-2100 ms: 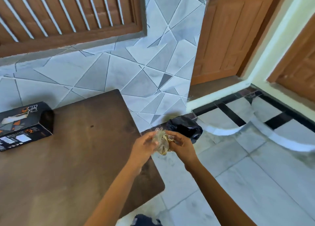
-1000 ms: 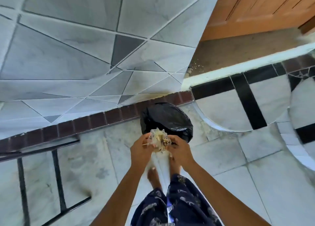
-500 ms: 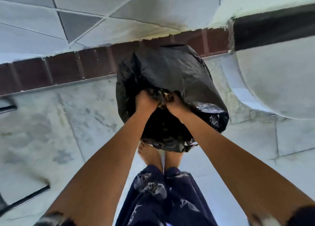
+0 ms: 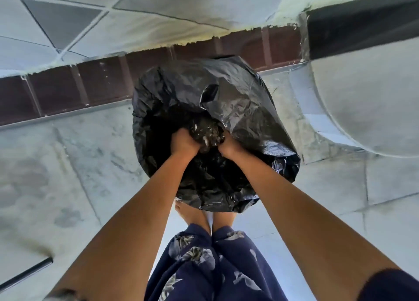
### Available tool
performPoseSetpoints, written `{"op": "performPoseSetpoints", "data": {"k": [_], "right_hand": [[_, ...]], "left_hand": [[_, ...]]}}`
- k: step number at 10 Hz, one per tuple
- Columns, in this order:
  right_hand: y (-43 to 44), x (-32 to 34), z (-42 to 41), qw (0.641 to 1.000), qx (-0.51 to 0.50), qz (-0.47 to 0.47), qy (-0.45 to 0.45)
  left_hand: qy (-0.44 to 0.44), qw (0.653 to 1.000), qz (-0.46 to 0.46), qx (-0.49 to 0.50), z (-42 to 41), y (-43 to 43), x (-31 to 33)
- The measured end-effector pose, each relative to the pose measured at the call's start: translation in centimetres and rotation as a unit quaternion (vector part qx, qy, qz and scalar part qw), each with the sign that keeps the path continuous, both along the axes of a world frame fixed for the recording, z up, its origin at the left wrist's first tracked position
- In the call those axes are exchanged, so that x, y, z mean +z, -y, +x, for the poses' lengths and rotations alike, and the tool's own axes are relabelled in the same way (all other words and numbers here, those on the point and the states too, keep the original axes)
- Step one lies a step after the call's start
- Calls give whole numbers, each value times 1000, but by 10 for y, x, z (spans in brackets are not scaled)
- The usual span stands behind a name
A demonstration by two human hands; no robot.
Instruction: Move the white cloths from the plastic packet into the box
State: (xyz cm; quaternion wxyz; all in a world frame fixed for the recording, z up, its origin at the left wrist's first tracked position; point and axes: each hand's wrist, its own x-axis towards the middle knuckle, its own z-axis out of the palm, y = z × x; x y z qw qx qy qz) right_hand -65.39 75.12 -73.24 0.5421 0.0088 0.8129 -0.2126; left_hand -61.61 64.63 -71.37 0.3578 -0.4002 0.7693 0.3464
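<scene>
Both my hands reach down into the mouth of a black bin bag (image 4: pixel 238 101) on the floor. My left hand (image 4: pixel 182 142) and my right hand (image 4: pixel 229 147) are closed together on a crumpled clear plastic packet (image 4: pixel 205 134), which looks dark inside the bag. The packet is pressed low into the bag's opening. No white cloths and no box are in view. What the packet holds cannot be made out.
The bin bag stands against a wall with a dark red tile skirting (image 4: pixel 68 89). My bare feet (image 4: pixel 197 214) and patterned blue trousers are right below the bag. A black table leg bar (image 4: pixel 25 273) crosses the lower left. Grey floor tiles lie all around.
I have turned from the table and bent down over the bin bag. Both hands moved the crumpled packet from the air above the bag down into its opening.
</scene>
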Motion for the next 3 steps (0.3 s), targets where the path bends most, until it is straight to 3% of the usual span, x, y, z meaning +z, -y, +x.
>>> {"op": "performPoseSetpoints", "data": {"k": [1, 2, 3], "right_hand": [[-8, 54, 0, 999, 29, 8, -8], [-17, 128, 3, 993, 38, -30, -103], [-28, 190, 13, 985, -27, -63, -156]], "left_hand": [[-36, 999, 17, 35, 6, 1, 44], [-92, 993, 25, 66, 11, 6, 106], [-92, 990, 45, 101, 21, 10, 177]]}}
